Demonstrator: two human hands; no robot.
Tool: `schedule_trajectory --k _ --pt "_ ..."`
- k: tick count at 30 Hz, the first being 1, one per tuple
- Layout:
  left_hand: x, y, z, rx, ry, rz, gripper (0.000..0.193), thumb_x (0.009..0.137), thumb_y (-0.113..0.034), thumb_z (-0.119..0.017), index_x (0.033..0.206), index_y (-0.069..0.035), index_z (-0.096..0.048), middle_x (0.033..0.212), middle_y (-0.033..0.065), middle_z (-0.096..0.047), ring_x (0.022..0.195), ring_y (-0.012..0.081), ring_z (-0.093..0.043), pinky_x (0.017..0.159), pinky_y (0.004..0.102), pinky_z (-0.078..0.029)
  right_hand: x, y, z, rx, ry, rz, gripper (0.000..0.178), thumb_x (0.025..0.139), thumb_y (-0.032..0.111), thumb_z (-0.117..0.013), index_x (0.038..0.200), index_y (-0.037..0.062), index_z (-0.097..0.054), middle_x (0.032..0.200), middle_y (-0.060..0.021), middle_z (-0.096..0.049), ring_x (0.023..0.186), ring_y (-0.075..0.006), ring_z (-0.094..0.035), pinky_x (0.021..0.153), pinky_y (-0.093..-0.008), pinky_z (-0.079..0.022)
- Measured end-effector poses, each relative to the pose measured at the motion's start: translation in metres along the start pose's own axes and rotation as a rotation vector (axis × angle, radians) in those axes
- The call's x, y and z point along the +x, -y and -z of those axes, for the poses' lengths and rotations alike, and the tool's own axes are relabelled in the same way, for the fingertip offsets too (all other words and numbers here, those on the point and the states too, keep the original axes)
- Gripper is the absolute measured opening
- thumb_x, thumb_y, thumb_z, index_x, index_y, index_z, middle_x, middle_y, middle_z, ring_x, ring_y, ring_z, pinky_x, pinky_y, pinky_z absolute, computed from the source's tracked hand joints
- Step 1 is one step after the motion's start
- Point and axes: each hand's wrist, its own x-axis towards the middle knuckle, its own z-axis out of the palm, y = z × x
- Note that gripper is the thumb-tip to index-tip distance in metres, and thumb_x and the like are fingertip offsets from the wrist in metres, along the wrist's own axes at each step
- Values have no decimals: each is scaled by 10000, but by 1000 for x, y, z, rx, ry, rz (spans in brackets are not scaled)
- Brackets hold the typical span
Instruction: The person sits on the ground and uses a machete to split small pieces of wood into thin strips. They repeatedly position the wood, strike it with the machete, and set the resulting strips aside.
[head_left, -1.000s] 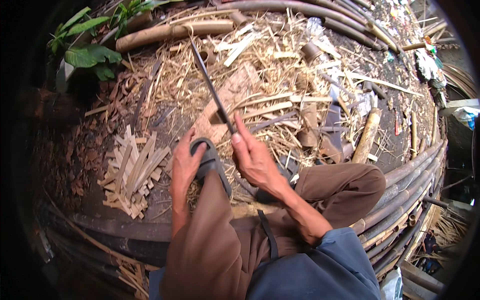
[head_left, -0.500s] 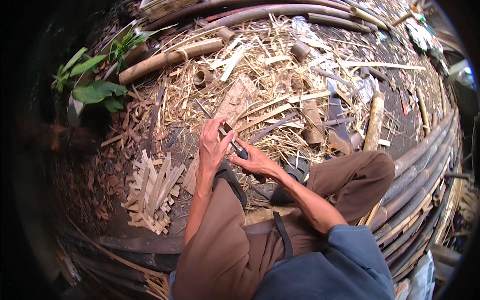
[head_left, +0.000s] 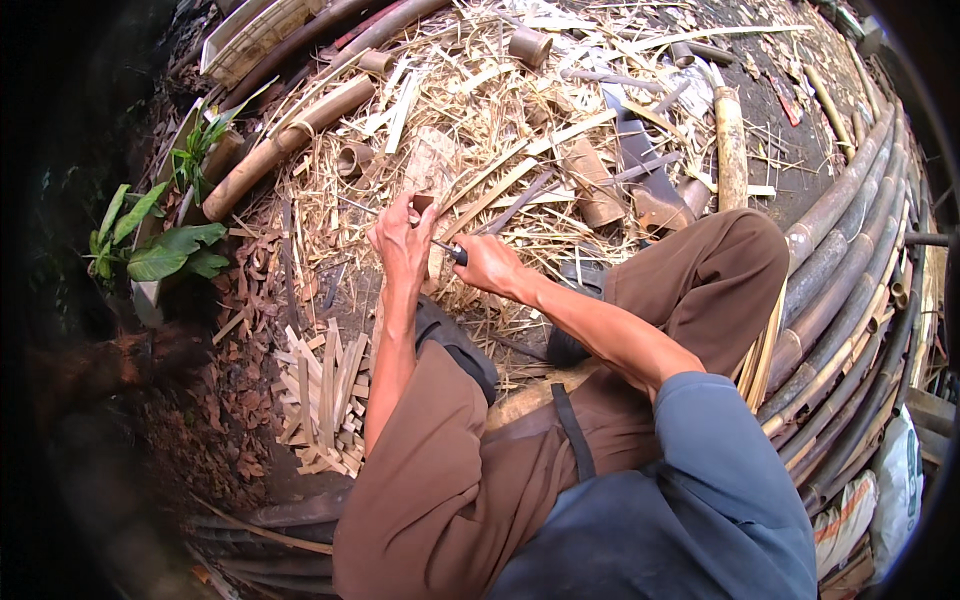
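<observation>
My left hand (head_left: 400, 248) is closed, its raised fingers pinching a small dark brown piece (head_left: 422, 203) that looks like bamboo. In my right fist (head_left: 490, 268) is the black handle (head_left: 459, 255) of a long, thin metal tool. Its shaft runs behind my left fingers, and the tip (head_left: 355, 205) emerges past them on the far left side. Whether it is a blade or a file I cannot tell. Both hands are in front of my bent legs, above the shaving-strewn ground (head_left: 480, 130). Past my left hand lies a worn wooden board (head_left: 432, 155).
Cut bamboo strips (head_left: 325, 385) lie heaped beside my left forearm. A machete-like dark blade (head_left: 640, 150) rests among bamboo offcuts (head_left: 592, 185). Long bamboo poles (head_left: 835, 260) line the right side. A bamboo length (head_left: 285, 150) and green plants (head_left: 165, 250) stand at far left.
The whole view has shifted, so the far ground sits higher in the picture. My right fist now covers more of the handle. Both hands keep hold of the same things.
</observation>
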Motion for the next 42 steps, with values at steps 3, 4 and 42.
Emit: schedule_trajectory --k 3,4,42 --pt "1 5 3 -173 94 45 214 827 -202 -717 951 -56 -623 783 95 -661 703 264 -615 712 421 -441 0 -4 -2 148 122 -5 219 779 176 -641 858 -26 -610 683 -219 -627 622 -327 -622 615 -423 -498" --pt "-3 -3 4 -191 121 44 208 832 -189 -711 949 -48 -614 784 101 -662 698 269 -619 678 414 -454 -4 -7 -3 177 177 -41 213 781 176 -639 844 -25 -609 675 -217 -624 615 -322 -618 607 -420 -495" --pt "-4 48 55 -415 -139 451 156 855 -191 -718 855 -54 -642 679 2 -593 564 81 -498 512 234 -393 -24 -57 -40 -143 343 83 280 771 219 -645 928 -11 -610 762 -255 -642 750 -421 -646 685 -487 -514"
